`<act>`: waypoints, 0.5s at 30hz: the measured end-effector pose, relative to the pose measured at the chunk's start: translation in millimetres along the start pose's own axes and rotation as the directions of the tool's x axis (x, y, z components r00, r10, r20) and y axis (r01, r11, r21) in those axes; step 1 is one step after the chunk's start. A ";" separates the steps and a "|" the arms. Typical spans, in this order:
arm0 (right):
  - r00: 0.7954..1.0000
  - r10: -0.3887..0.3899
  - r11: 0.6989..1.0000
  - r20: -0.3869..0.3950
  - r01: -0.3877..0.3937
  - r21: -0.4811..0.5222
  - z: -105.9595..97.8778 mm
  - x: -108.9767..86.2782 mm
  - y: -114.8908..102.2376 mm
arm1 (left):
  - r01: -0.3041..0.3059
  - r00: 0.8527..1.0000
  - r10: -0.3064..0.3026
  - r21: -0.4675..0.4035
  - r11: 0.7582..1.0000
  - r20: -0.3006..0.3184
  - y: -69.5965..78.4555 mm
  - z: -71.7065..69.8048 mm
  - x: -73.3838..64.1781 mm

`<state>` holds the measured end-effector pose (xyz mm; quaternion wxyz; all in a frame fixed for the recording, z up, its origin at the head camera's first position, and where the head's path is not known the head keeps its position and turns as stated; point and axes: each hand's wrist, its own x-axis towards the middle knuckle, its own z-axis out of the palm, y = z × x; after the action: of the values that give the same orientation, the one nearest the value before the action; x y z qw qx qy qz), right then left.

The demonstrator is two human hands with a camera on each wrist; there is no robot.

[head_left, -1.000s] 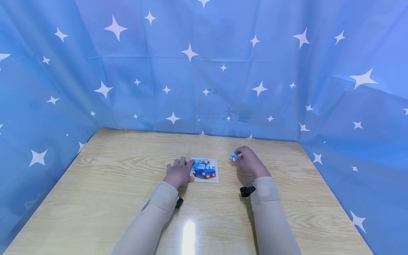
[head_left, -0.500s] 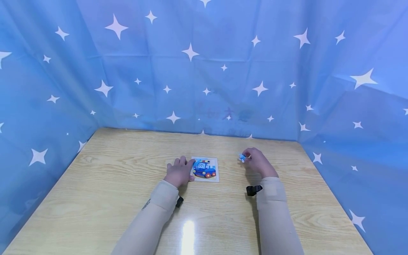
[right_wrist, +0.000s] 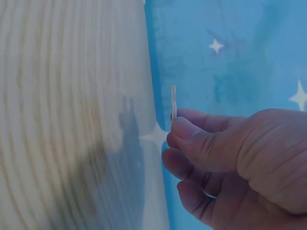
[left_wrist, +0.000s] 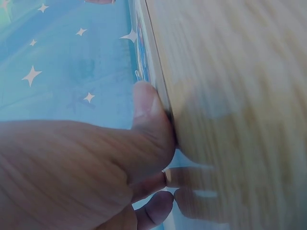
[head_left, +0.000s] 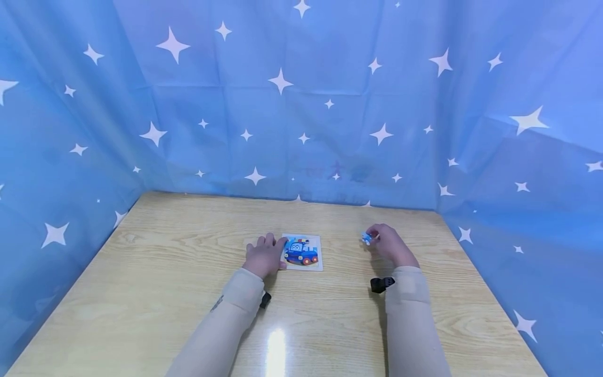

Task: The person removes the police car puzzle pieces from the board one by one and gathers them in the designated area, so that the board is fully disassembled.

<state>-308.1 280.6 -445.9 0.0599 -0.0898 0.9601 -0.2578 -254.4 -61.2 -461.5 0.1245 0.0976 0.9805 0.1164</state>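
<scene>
In the head view a square jigsaw puzzle (head_left: pixel 302 256), with a blue cartoon truck and a white border, lies on the table. My left hand (head_left: pixel 264 255) rests against its left side, the index finger at the upper left and the thumb low on that edge. Close up, the left thumb (left_wrist: pixel 147 103) lies at the board's thin edge while other fingers touch the table. To the right, my right hand (head_left: pixel 390 245) pinches a small blue-and-white puzzle piece (head_left: pixel 366 238) above the table. The right wrist view shows this piece (right_wrist: pixel 173 98) edge-on between thumb and fingertips.
The wooden table (head_left: pixel 155 293) meets a blue curtain (head_left: pixel 212 120) with white stars at its back and sides. Black wrist cameras sit on both sleeves, the right one (head_left: pixel 382 285) just over the table.
My right hand has moved to the right, away from the puzzle, with the piece still pinched and turned a little. The left hand and puzzle have stayed in place.
</scene>
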 end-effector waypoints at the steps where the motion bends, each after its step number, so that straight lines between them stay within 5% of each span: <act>1: 1.000 0.013 1.000 0.002 -0.013 0.001 -0.3 -1.3 0.8 | 0.003 1.000 -0.003 -0.005 1.000 0.000 -0.1 0.1 -0.3; 15: 1.000 0.009 0.999 0.009 -0.009 -0.037 -4.7 -7.5 14.8 | 0.022 0.999 -0.022 0.007 1.000 -0.029 2.3 0.7 -0.5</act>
<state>-303.7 297.0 -448.8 0.0640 -0.0878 0.9648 -0.2394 -253.4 -58.9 -461.4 0.1114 0.0856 0.9836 0.1127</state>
